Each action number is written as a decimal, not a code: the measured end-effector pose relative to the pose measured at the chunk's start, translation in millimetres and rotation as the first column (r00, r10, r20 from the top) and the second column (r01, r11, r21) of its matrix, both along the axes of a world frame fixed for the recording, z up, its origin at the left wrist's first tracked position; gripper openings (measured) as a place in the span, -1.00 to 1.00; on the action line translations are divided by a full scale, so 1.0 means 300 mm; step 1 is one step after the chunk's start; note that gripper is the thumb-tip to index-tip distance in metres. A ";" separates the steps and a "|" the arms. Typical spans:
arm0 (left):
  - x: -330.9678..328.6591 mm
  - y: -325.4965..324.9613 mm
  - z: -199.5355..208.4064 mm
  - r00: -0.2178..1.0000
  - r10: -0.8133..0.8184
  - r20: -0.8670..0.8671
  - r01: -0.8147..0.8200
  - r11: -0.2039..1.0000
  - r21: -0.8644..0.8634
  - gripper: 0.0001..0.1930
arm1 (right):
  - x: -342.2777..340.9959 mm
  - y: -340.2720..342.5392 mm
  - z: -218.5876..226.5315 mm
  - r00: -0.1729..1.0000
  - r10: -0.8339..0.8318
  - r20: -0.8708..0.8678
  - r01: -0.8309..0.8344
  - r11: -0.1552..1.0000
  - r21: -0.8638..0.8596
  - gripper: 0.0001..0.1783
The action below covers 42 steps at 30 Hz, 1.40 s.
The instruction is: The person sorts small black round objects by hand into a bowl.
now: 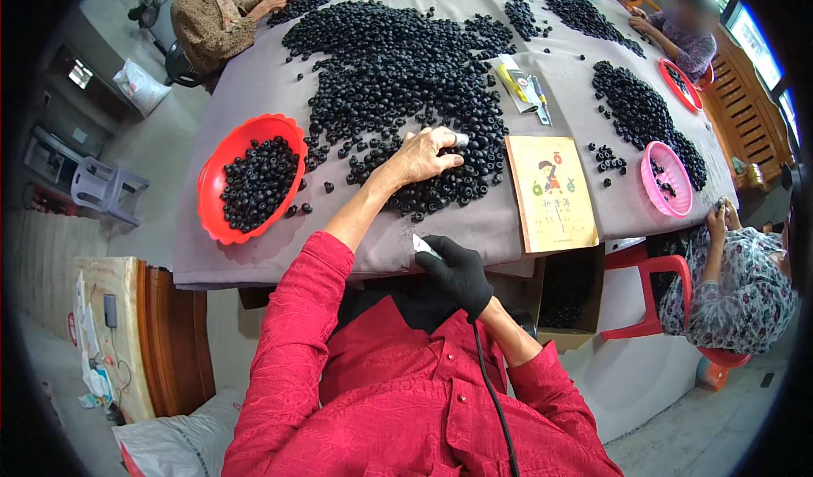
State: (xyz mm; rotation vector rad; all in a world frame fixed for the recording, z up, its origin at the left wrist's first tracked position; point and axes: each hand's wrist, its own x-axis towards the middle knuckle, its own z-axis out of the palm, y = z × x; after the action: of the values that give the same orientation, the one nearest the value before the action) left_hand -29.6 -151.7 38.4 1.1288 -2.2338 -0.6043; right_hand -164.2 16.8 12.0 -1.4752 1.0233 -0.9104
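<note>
Head view: plenty left

On the table [254, 88], a big heap of black pieces [398, 71] probably remains; fewer, perhaps finished, sit in the red bowl [211, 172]. My left hand [419, 157] touches the heap, grip unclear; my right hand [458, 275], apart, clasps a corded tool [425, 247].

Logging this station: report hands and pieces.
Left hand on small round black pieces. Black-gloved right hand gripping white tool. Tan paper booklet alongside, not blocking.

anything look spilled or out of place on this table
Slightly: a few small black pieces lie loose just right of the red bowl, outside both it and the main pile, so they look strayed.
</note>
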 end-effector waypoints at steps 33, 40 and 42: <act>0.403 0.435 -0.127 0.691 0.716 0.101 -0.688 0.694 -0.213 -0.52 | 0.011 0.015 0.036 0.998 -0.041 -0.054 0.042 0.999 0.003 -0.64; 0.353 0.397 -0.118 0.768 0.640 0.007 -0.611 0.736 -0.291 -0.51 | 0.007 0.012 0.041 0.998 -0.021 -0.067 0.020 1.000 -0.014 -0.63; 0.348 0.406 -0.140 0.711 0.703 -0.021 -0.676 0.675 -0.295 -0.49 | 0.006 0.007 0.030 0.997 -0.032 -0.073 0.032 0.999 -0.006 -0.63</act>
State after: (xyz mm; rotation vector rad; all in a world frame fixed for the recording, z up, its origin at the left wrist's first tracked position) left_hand 74.7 -29.9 -3.8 1.7255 -1.6693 0.0974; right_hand -162.3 19.1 21.1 -1.5096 1.1015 -0.8877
